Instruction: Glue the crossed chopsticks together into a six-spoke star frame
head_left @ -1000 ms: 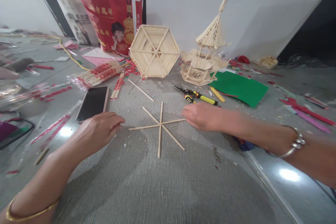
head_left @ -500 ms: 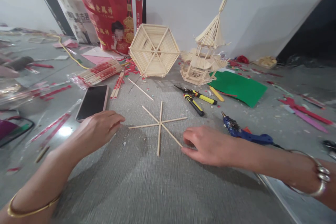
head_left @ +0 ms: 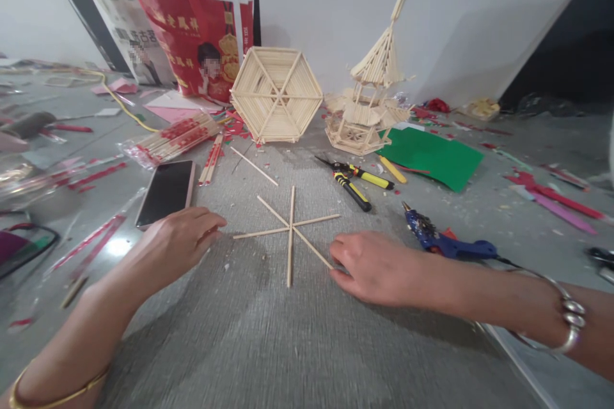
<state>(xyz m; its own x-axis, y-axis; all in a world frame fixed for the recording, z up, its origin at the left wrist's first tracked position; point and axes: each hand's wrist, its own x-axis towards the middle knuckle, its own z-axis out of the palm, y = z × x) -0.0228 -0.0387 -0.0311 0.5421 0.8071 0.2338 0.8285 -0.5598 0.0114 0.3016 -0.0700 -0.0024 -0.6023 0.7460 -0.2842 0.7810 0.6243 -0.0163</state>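
Three thin wooden sticks, crossed at one centre, form a six-armed star [head_left: 290, 228] flat on the grey surface. My left hand [head_left: 185, 236] rests to the star's left, fingers loosely bent and slightly apart, holding nothing. At the lower right arm of the star is my right hand [head_left: 362, 265]; its thumb tip meets or nearly meets the stick's end, and a gap shows between thumb and curled fingers. A loose stick [head_left: 254, 166] lies behind the star. Farther back stand a hexagonal stick panel [head_left: 278, 96] and a small stick pagoda [head_left: 367, 108].
Pliers [head_left: 352, 185], a green sheet [head_left: 432, 156] and a blue glue gun [head_left: 446, 243] lie to the right. On the left are a phone [head_left: 167, 192], bagged chopsticks [head_left: 175, 137] and wrapper scraps. A red bag [head_left: 201, 45] stands behind.
The view has shifted slightly, moving most objects a little leftward in the picture. Both hands keep nearly the same pose beside the star, which looks unchanged.
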